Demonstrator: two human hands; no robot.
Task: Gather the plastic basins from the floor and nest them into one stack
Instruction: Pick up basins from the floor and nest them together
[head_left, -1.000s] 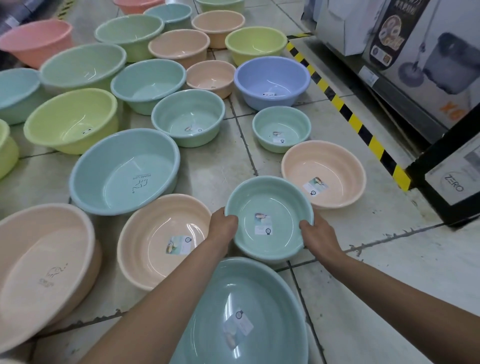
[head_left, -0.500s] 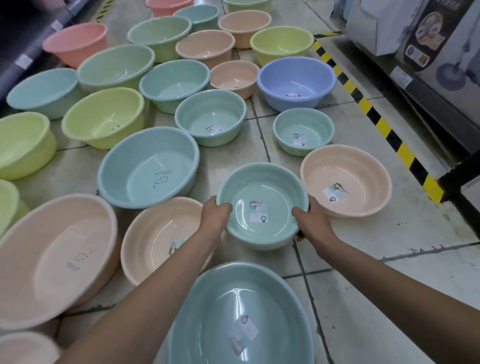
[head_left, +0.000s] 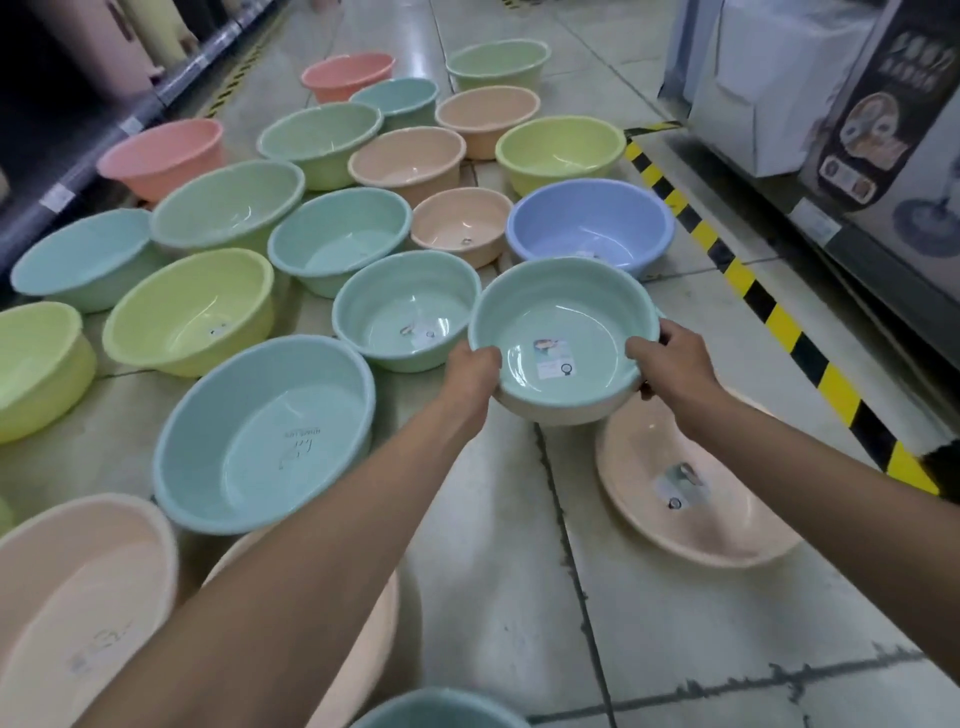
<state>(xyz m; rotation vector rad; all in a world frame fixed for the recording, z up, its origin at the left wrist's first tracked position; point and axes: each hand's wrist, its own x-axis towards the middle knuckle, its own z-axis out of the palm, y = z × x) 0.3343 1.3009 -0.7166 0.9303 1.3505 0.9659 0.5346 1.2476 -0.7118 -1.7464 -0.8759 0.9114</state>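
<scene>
A small mint-green basin (head_left: 563, 317) with a sticker inside hangs in the air above the floor. My left hand (head_left: 472, 371) grips its left rim and my right hand (head_left: 670, 358) grips its right rim. It covers the small green basin that sat in front of the lavender basin (head_left: 592, 218). Beside it on the floor stands another mint basin (head_left: 405, 306). A peach basin (head_left: 691, 499) lies under my right forearm. Several more basins in green, yellow, peach, pink and blue cover the tiled floor.
A large blue basin (head_left: 265, 431) sits under my left forearm, with peach basins (head_left: 78, 603) at the lower left. A yellow-black floor stripe (head_left: 779, 322) runs along shelving with boxed goods (head_left: 878, 104) on the right. A dark shelf edge (head_left: 78, 171) borders the left.
Both hands have lifted the small mint basin off the floor and carried it forward and to the right. The camera moved forward with it.
</scene>
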